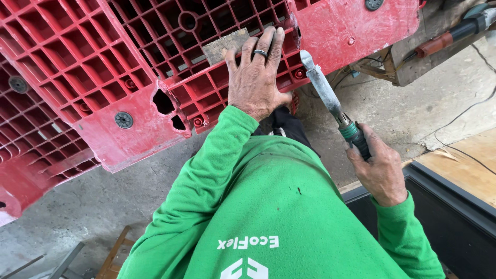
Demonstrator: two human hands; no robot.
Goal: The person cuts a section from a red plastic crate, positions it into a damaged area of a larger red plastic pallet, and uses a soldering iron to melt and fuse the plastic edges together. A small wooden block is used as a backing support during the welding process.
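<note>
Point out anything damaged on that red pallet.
The red plastic pallet has jagged broken holes through its solid corner block, left of the left hand. The edge by the right hand's metal tool looks cracked too.

The red plastic pallet [155, 67] is running off the frame at nine and twelve o'clock, so its full outline is staying out of sight. The left hand [256, 77] is covering part of the grey patch piece [225, 45]. The right hand [380, 170] is hiding most of the dark grip of the metal-bladed tool [330, 101]. At one o'clock another tool [460, 31] is getting cut off by the edge, its kind unclear
</note>
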